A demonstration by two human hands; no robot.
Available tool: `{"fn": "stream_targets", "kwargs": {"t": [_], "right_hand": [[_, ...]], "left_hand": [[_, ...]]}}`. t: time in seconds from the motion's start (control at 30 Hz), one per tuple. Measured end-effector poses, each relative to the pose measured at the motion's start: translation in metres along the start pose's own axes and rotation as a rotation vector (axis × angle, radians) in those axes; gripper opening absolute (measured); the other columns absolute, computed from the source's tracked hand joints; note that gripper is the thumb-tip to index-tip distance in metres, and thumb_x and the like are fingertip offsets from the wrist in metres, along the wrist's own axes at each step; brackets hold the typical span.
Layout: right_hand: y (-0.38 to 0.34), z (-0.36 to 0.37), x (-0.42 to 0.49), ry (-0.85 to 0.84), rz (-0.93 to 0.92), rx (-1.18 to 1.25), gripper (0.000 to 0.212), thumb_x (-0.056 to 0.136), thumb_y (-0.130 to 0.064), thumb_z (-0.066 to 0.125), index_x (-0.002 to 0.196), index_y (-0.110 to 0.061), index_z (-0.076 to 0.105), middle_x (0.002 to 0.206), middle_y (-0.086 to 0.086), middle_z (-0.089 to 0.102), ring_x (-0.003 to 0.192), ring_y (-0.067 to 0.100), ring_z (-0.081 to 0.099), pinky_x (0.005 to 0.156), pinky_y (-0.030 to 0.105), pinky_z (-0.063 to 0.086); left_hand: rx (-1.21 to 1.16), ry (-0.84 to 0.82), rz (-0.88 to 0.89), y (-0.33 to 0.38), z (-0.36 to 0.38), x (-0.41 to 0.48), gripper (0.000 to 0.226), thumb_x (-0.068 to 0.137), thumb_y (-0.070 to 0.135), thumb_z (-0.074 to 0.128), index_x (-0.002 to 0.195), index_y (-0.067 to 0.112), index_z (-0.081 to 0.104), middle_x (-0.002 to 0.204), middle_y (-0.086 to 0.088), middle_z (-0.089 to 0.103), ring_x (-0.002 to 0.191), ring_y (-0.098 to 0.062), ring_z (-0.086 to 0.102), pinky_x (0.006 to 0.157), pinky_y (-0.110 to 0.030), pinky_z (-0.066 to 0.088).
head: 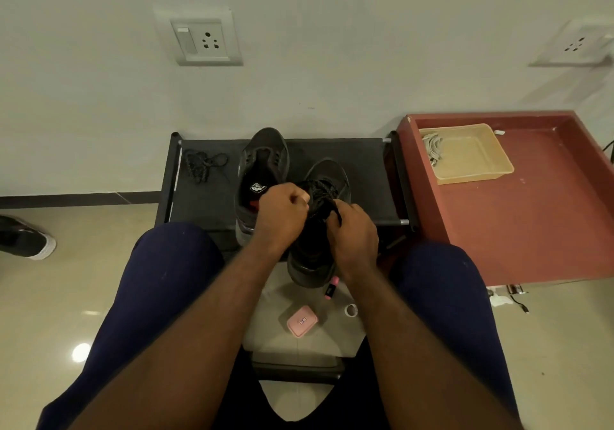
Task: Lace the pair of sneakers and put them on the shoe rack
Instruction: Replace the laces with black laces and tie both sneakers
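We sit facing the black shoe rack (pixel 365 183). Our left hand (pixel 282 217) and right hand (pixel 354 233) each pinch the black lace (pixel 321 190) on the nearer sneaker (pixel 327 170), whose toe is over the rack top and whose heel reaches past its front edge. The second sneaker (pixel 262 163) sits unlaced just beside it, and 1 loose lace (pixel 203 165) lies at the rack's left end.

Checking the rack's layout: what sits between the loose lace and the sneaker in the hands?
The other sneaker, unlaced, stands on the shoe rack between loose lace and held sneaker, in the head view.
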State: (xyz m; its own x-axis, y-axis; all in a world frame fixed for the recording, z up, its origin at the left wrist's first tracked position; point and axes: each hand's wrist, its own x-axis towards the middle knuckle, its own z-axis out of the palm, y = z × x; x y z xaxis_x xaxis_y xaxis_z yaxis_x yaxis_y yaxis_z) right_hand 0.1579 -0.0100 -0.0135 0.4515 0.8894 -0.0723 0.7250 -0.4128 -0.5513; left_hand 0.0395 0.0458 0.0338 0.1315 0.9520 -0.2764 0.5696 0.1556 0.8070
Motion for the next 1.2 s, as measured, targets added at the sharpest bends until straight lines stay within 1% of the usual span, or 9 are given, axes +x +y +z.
{"fn": "stream_targets", "kwargs": {"t": [0.2, 0.43, 0.6, 0.73, 0.87, 0.9, 1.0, 1.1, 1.2], "right_hand": [[0.001, -0.002, -0.001, -0.062, -0.018, -0.058, 0.038, 0.101, -0.031, 0.046, 0.137, -0.026, 0.058, 0.115, 0.002, 0.061, 0.108, 0.022, 0.058, 0.082, 0.036, 0.048], [-0.001, -0.005, -0.003, -0.095, -0.028, -0.084, 0.039, 0.101, -0.032, 0.045, 0.138, -0.028, 0.056, 0.112, 0.002, 0.059, 0.105, 0.021, 0.057, 0.082, 0.039, 0.051], [-0.005, -0.008, -0.002, -0.109, -0.029, -0.070, 0.038, 0.100, -0.031, 0.047, 0.136, -0.028, 0.058, 0.109, 0.003, 0.060, 0.100, 0.022, 0.059, 0.080, 0.043, 0.053], [-0.006, -0.014, -0.003, -0.114, -0.037, -0.070, 0.032, 0.100, -0.030, 0.046, 0.127, -0.029, 0.062, 0.100, 0.001, 0.058, 0.092, 0.021, 0.059, 0.075, 0.040, 0.052], [-0.009, -0.018, -0.003, -0.122, -0.024, -0.095, 0.031, 0.101, -0.029, 0.047, 0.127, -0.026, 0.062, 0.102, 0.002, 0.059, 0.094, 0.023, 0.060, 0.079, 0.043, 0.053], [-0.009, -0.018, -0.003, -0.119, -0.023, -0.096, 0.029, 0.101, -0.029, 0.047, 0.124, -0.026, 0.063, 0.101, 0.002, 0.058, 0.093, 0.023, 0.060, 0.078, 0.043, 0.053], [-0.008, -0.018, -0.003, -0.104, 0.001, -0.094, 0.026, 0.101, -0.028, 0.046, 0.119, -0.026, 0.065, 0.097, 0.001, 0.057, 0.090, 0.022, 0.059, 0.072, 0.037, 0.049], [-0.008, -0.018, -0.004, -0.083, 0.014, -0.098, 0.024, 0.100, -0.028, 0.047, 0.115, -0.025, 0.066, 0.093, -0.001, 0.056, 0.085, 0.020, 0.057, 0.067, 0.032, 0.042], [-0.007, -0.017, -0.005, -0.059, 0.025, -0.091, 0.024, 0.099, -0.029, 0.048, 0.114, -0.022, 0.066, 0.090, -0.002, 0.054, 0.080, 0.018, 0.054, 0.067, 0.031, 0.039]], "left_hand": [[0.621, -0.154, 0.074, 0.012, 0.015, -0.002, 0.017, 0.098, 0.015, 0.057, 0.092, 0.003, 0.068, 0.095, -0.016, 0.067, 0.084, -0.028, 0.062, 0.068, -0.031, 0.047], [0.751, -0.215, 0.026, 0.012, 0.009, -0.010, 0.020, 0.100, 0.019, 0.056, 0.111, 0.002, 0.060, 0.110, -0.017, 0.064, 0.104, -0.032, 0.063, 0.080, -0.036, 0.048], [0.479, -0.191, 0.069, 0.001, 0.003, -0.001, 0.026, 0.100, 0.026, 0.054, 0.091, 0.004, 0.064, 0.094, -0.014, 0.067, 0.089, -0.028, 0.062, 0.072, -0.033, 0.045], [-0.450, -0.136, 0.040, 0.011, 0.001, -0.008, 0.035, 0.103, 0.015, 0.049, 0.069, 0.011, 0.058, 0.067, 0.000, 0.054, 0.062, -0.005, 0.050, 0.062, -0.020, 0.043], [-1.114, -0.255, -0.120, 0.012, -0.004, -0.005, 0.035, 0.105, 0.014, 0.037, 0.073, 0.012, 0.050, 0.091, -0.006, 0.067, 0.094, -0.016, 0.064, 0.094, -0.029, 0.044], [-1.210, -0.310, -0.147, 0.013, -0.004, -0.006, 0.035, 0.106, 0.016, 0.036, 0.074, 0.010, 0.049, 0.087, -0.009, 0.068, 0.090, -0.020, 0.068, 0.098, -0.034, 0.045], [-1.358, -0.367, -0.190, 0.025, -0.009, -0.010, 0.034, 0.105, 0.019, 0.037, 0.074, 0.011, 0.048, 0.067, -0.004, 0.058, 0.058, -0.015, 0.056, 0.089, -0.036, 0.049], [-1.469, -0.395, -0.202, 0.036, -0.022, -0.011, 0.033, 0.103, 0.022, 0.040, 0.072, 0.014, 0.050, 0.067, 0.000, 0.056, 0.048, -0.008, 0.042, 0.070, -0.029, 0.047], [-0.979, -0.226, -0.088, 0.032, -0.024, -0.009, 0.028, 0.101, 0.020, 0.051, 0.079, 0.007, 0.064, 0.078, -0.008, 0.070, 0.047, -0.007, 0.042, 0.057, -0.027, 0.044]]}}
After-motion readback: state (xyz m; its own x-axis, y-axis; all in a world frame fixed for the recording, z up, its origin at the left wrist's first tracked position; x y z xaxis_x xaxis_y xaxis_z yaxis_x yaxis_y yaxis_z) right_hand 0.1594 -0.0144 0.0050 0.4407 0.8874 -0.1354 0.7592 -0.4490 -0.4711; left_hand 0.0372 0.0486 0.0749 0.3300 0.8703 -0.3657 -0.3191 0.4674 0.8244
